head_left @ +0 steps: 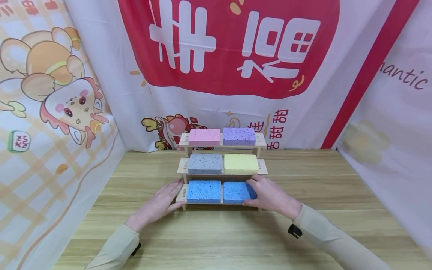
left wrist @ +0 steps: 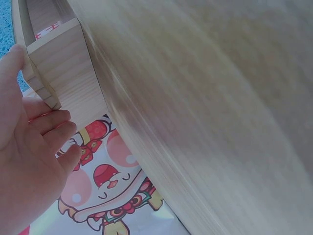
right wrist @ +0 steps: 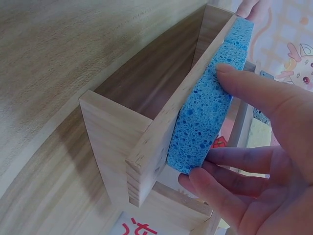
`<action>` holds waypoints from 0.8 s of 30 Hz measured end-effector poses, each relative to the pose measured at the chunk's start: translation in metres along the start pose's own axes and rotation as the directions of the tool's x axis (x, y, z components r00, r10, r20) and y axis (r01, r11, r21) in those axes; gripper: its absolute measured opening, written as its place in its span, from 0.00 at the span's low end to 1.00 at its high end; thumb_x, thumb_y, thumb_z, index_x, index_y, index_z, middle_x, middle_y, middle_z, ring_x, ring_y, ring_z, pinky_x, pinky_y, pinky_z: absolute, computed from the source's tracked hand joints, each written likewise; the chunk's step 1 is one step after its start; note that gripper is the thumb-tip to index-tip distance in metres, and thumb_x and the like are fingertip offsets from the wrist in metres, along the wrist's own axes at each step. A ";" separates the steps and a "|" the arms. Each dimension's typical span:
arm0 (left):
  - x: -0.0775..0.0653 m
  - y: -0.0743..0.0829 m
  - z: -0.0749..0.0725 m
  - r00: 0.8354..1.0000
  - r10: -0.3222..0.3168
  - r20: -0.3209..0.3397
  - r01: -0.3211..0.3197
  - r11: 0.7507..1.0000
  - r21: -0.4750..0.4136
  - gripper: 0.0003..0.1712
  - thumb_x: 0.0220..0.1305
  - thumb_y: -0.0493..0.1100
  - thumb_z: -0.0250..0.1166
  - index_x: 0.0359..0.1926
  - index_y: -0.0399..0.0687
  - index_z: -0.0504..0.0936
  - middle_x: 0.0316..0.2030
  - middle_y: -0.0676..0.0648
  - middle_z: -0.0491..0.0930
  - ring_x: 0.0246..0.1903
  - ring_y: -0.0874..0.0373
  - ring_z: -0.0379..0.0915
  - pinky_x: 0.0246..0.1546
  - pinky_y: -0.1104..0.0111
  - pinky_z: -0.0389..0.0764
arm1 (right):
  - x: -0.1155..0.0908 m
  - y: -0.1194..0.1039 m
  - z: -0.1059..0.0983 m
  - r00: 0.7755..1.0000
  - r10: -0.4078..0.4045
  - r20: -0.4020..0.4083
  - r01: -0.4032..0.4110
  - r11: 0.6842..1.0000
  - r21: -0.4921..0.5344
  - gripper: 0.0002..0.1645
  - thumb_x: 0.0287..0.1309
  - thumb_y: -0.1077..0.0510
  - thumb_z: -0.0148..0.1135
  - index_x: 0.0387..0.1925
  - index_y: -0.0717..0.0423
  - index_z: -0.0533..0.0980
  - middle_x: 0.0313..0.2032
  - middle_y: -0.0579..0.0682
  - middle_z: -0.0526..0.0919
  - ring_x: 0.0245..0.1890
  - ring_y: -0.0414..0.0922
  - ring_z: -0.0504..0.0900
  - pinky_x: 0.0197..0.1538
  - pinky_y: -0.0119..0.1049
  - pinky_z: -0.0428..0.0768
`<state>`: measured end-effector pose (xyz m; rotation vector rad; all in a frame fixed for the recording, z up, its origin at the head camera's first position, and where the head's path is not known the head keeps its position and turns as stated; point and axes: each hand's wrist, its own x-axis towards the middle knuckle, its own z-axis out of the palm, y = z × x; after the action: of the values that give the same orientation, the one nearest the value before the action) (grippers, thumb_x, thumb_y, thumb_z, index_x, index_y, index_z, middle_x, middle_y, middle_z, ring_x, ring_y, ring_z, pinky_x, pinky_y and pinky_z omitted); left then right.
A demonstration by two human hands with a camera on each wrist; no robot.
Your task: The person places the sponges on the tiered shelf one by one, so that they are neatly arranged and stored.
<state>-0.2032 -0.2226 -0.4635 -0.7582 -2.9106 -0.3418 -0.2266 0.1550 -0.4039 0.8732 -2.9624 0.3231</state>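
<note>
A three-step wooden rack (head_left: 182, 165) stands on the table with two sponges on each step. On its lowest step lie two blue sponges, a left one (head_left: 204, 192) and a right one (head_left: 236, 192). My right hand (head_left: 270, 195) grips the right blue sponge (right wrist: 198, 122), thumb on its front face and fingers round its outer end. The left hand (head_left: 160, 202) holds the left end of the lowest step, thumb at its front edge and fingers curled beside the end (left wrist: 49, 93).
Above, a grey sponge (head_left: 204, 164) and a yellow sponge (head_left: 241, 164) lie on the middle step. A pink sponge (head_left: 204, 137) and a purple sponge (head_left: 239, 136) lie on top. Printed cloth (head_left: 101, 112) hangs close behind the rack and along both sides of the wood-grain table (head_left: 216, 243).
</note>
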 end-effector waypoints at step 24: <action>-0.001 0.001 0.000 1.000 -0.002 0.004 0.002 1.000 -0.013 0.45 0.71 0.62 0.55 0.73 0.33 0.58 0.74 0.34 0.57 0.73 0.39 0.58 0.74 0.46 0.62 | -0.016 0.006 -0.005 0.996 -0.039 -0.077 0.038 0.999 -0.005 0.40 0.43 0.41 0.79 0.52 0.63 0.79 0.48 0.57 0.83 0.43 0.45 0.84 0.46 0.39 0.88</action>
<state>-0.2024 -0.2223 -0.4633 -0.7591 -2.9162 -0.3605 -0.2162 0.1693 -0.4015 0.8950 -2.8706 0.3413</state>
